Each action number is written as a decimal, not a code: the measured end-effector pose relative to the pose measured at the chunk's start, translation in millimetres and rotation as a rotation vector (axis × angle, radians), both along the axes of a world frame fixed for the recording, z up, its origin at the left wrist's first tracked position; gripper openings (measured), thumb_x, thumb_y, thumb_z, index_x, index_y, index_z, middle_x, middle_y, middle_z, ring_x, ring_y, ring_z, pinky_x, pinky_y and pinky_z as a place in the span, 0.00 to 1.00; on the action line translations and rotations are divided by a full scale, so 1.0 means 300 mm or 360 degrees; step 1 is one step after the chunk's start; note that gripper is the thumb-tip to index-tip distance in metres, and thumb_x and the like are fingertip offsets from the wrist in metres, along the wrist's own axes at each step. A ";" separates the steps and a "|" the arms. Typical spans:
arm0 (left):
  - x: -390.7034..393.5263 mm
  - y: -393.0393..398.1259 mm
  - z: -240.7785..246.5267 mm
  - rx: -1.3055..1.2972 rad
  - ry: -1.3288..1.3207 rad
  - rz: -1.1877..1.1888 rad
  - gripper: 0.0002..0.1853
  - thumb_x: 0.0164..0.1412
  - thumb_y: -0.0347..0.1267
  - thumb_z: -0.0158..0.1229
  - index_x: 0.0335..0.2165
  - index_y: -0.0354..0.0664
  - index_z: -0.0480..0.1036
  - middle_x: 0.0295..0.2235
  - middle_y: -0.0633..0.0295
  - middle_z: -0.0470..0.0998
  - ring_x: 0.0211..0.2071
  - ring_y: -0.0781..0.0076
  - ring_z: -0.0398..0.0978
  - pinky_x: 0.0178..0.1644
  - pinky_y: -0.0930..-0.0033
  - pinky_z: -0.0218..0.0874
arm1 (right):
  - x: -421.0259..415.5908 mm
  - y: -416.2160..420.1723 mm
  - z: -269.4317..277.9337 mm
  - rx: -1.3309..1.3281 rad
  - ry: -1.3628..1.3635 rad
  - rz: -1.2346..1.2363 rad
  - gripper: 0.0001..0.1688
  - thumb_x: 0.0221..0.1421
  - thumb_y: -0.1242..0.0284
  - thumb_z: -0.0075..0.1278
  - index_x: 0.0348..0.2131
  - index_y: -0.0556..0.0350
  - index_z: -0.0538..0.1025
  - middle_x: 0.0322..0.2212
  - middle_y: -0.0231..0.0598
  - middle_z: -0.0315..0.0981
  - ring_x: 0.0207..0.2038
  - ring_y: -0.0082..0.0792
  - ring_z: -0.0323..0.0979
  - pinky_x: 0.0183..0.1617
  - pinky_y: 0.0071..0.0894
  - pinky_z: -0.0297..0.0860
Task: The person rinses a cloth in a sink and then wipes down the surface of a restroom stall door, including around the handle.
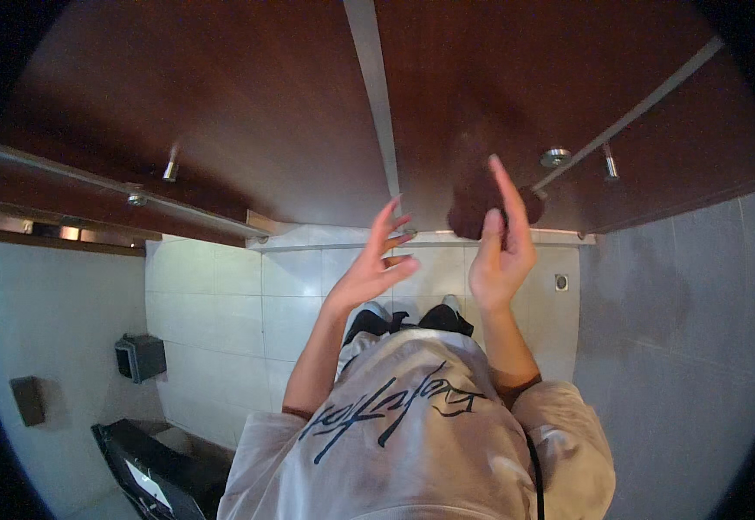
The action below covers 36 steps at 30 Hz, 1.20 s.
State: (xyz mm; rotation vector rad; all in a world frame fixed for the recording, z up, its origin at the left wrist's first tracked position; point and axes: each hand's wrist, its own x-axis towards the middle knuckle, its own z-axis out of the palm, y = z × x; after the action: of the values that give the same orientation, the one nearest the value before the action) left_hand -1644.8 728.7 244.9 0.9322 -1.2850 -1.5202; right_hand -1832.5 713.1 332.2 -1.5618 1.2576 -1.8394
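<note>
Before me stand dark red-brown panels [273, 117] with a grey metal strip [377, 97] running between two of them. My right hand [504, 247] is up close to the right-hand panel, its index finger and thumb pointing upward. Behind its palm and fingers bunches a dark red-brown cloth [465, 214], close in colour to the panel; the fingers around it are partly hidden. My left hand [377, 260] hangs in the air near the foot of the metal strip. Its fingers are spread and hold nothing.
Metal pegs [169, 171] [611, 168] and a round latch [555, 157] stick out of the panels. A pale tiled floor [221, 312] with a drain [561, 282] lies below. At left are a grey box [141, 357] and a black object [156, 474]; a grey tiled wall [663, 312] bounds the right.
</note>
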 end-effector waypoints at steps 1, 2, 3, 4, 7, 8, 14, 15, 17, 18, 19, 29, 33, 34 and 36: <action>-0.021 -0.017 0.011 0.0110 0.0028 -0.0172 0.30 0.62 0.33 0.58 0.59 0.39 0.58 0.51 0.56 0.70 0.49 0.68 0.71 0.50 0.64 0.67 | 0.022 0.049 -0.003 0.0147 -0.0030 0.0064 0.21 0.63 0.80 0.40 0.55 0.64 0.69 0.56 0.47 0.66 0.60 0.39 0.62 0.65 0.36 0.54; -0.045 -0.033 0.016 0.0146 0.0103 -0.0392 0.30 0.62 0.34 0.59 0.59 0.39 0.59 0.50 0.59 0.71 0.47 0.70 0.71 0.49 0.66 0.67 | 0.043 0.069 -0.017 0.0154 -0.0066 0.0092 0.21 0.62 0.80 0.41 0.54 0.65 0.70 0.56 0.47 0.67 0.60 0.39 0.63 0.64 0.35 0.55; -0.068 -0.034 0.013 0.0161 0.0251 -0.0618 0.30 0.62 0.35 0.59 0.58 0.39 0.60 0.48 0.61 0.72 0.46 0.72 0.71 0.48 0.68 0.67 | 0.062 0.092 -0.039 0.0199 -0.0057 0.0131 0.20 0.62 0.80 0.42 0.53 0.65 0.71 0.55 0.47 0.68 0.59 0.39 0.64 0.64 0.35 0.56; -0.081 -0.039 0.007 0.0513 0.0229 -0.0743 0.25 0.62 0.31 0.58 0.55 0.38 0.64 0.46 0.62 0.73 0.43 0.73 0.72 0.48 0.70 0.67 | 0.066 0.108 -0.063 0.0230 -0.0027 0.0141 0.19 0.62 0.80 0.42 0.52 0.65 0.71 0.54 0.46 0.69 0.58 0.38 0.65 0.63 0.35 0.56; -0.091 -0.015 -0.022 0.0964 0.0456 -0.0442 0.18 0.62 0.26 0.54 0.51 0.36 0.67 0.45 0.61 0.74 0.44 0.71 0.74 0.47 0.68 0.69 | 0.064 0.142 -0.150 0.0455 -0.0135 0.0082 0.18 0.60 0.80 0.46 0.49 0.66 0.73 0.51 0.46 0.72 0.55 0.40 0.68 0.61 0.34 0.60; -0.091 -0.008 -0.034 0.0999 0.0755 -0.0394 0.16 0.62 0.23 0.51 0.50 0.35 0.68 0.45 0.60 0.75 0.45 0.69 0.74 0.47 0.67 0.70 | 0.057 0.160 -0.179 0.0586 -0.0263 0.0066 0.18 0.60 0.80 0.47 0.49 0.66 0.73 0.51 0.47 0.72 0.55 0.40 0.68 0.60 0.35 0.60; -0.048 -0.053 -0.062 0.0834 0.0994 -0.0309 0.28 0.50 0.21 0.48 0.53 0.32 0.65 0.51 0.49 0.71 0.51 0.61 0.72 0.57 0.60 0.63 | -0.054 0.241 -0.292 0.0736 -0.0030 0.0395 0.16 0.51 0.84 0.52 0.42 0.63 0.74 0.52 0.46 0.68 0.59 0.34 0.62 0.62 0.35 0.57; -0.048 -0.056 -0.056 0.0816 0.1139 -0.0364 0.29 0.48 0.21 0.46 0.53 0.33 0.66 0.51 0.49 0.71 0.51 0.62 0.72 0.58 0.60 0.63 | -0.073 0.248 -0.302 0.0845 -0.0261 0.0562 0.17 0.50 0.84 0.53 0.42 0.63 0.74 0.51 0.43 0.68 0.58 0.33 0.62 0.62 0.35 0.57; -0.064 -0.056 -0.038 0.0835 0.1037 -0.0472 0.31 0.47 0.23 0.46 0.54 0.34 0.66 0.53 0.50 0.70 0.54 0.60 0.69 0.60 0.60 0.59 | -0.096 0.254 -0.321 0.1033 -0.0741 0.0888 0.19 0.48 0.84 0.54 0.43 0.62 0.72 0.50 0.39 0.67 0.57 0.32 0.62 0.61 0.34 0.57; -0.079 -0.053 -0.027 0.0814 0.0934 -0.0490 0.31 0.49 0.25 0.47 0.55 0.34 0.64 0.55 0.49 0.69 0.55 0.58 0.68 0.60 0.59 0.58 | -0.100 0.254 -0.330 0.1054 -0.0977 0.1003 0.17 0.50 0.85 0.54 0.42 0.62 0.72 0.43 0.38 0.69 0.52 0.33 0.67 0.58 0.36 0.64; -0.098 -0.051 -0.014 0.0785 0.0819 -0.0521 0.31 0.50 0.27 0.47 0.56 0.34 0.63 0.56 0.49 0.67 0.56 0.56 0.67 0.60 0.58 0.57 | -0.106 0.252 -0.339 0.1103 -0.1073 0.0963 0.15 0.51 0.84 0.54 0.41 0.61 0.72 0.43 0.38 0.69 0.50 0.33 0.68 0.56 0.37 0.67; -0.156 0.007 0.063 -0.0486 -0.0966 0.0135 0.21 0.64 0.30 0.50 0.56 0.44 0.66 0.59 0.49 0.64 0.59 0.55 0.62 0.50 0.65 0.67 | -0.269 0.143 -0.401 0.0860 -0.1392 0.0485 0.16 0.53 0.80 0.56 0.43 0.60 0.71 0.43 0.44 0.71 0.45 0.38 0.73 0.50 0.44 0.73; 0.079 0.090 -0.086 -0.0214 -0.1246 0.0334 0.17 0.63 0.29 0.52 0.50 0.39 0.71 0.52 0.48 0.70 0.51 0.51 0.68 0.44 0.65 0.70 | -0.426 -0.015 -0.434 0.0744 -0.1572 0.0343 0.25 0.53 0.80 0.56 0.50 0.62 0.68 0.47 0.48 0.70 0.48 0.41 0.71 0.53 0.47 0.71; 0.150 0.132 -0.142 -0.0174 -0.1411 0.0343 0.15 0.63 0.30 0.51 0.48 0.39 0.72 0.49 0.47 0.72 0.49 0.50 0.70 0.44 0.62 0.69 | -0.453 -0.067 -0.453 0.0734 -0.1611 0.0298 0.28 0.53 0.81 0.56 0.52 0.62 0.66 0.49 0.50 0.70 0.48 0.42 0.71 0.54 0.48 0.70; 0.285 0.247 -0.266 -0.0037 -0.1616 0.0375 0.13 0.63 0.30 0.51 0.44 0.37 0.75 0.43 0.46 0.76 0.45 0.48 0.73 0.44 0.56 0.67 | -0.472 -0.176 -0.501 0.0606 -0.1588 0.0174 0.20 0.54 0.78 0.53 0.47 0.61 0.69 0.46 0.46 0.71 0.46 0.38 0.71 0.50 0.45 0.72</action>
State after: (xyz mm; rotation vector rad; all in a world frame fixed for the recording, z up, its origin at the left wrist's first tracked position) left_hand -1559.4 802.7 165.0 1.8857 -1.7645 -0.8156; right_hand -1973.9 660.4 181.8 -0.3673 0.9069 -1.7709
